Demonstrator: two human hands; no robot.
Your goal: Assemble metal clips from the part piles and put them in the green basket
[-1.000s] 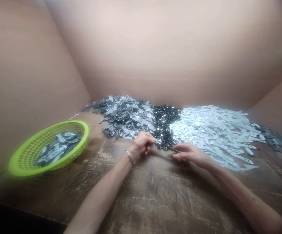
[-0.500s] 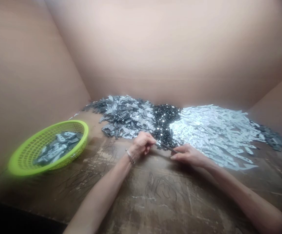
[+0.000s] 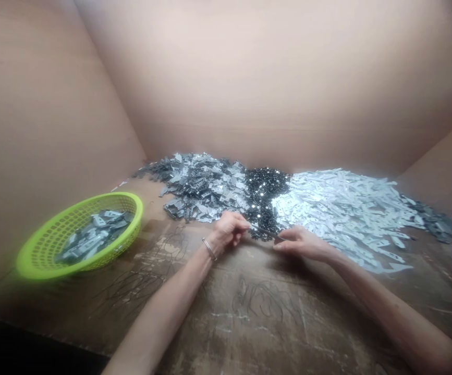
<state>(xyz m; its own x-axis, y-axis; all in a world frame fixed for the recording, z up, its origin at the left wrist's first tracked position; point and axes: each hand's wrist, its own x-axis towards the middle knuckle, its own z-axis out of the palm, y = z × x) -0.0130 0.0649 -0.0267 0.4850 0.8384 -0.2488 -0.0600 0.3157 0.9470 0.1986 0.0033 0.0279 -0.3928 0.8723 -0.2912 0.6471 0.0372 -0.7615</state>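
Note:
My left hand [image 3: 229, 230] and my right hand [image 3: 302, 244] hold a thin dark metal strip [image 3: 265, 233] between their fingertips, low over the table. The strip runs slightly downhill to the right, and its ends are hidden in my fingers. Just beyond it lies a heap of small black metal parts [image 3: 265, 195], close to both hands but apart from them. A metal bangle [image 3: 209, 249] circles my left wrist.
Grey stamped metal plates [image 3: 202, 186] and pale silvery strips [image 3: 343, 208] lie heaped on either side of the black heap. A lime-green plastic basket [image 3: 104, 196] holding grey plates stands at left. Cardboard walls surround the scarred wooden table [image 3: 265, 333], which is strewn with thin dark wire scraps.
My right hand has shifted slightly left and up along the strip, so less of the strip shows between my hands. My left hand has barely moved.

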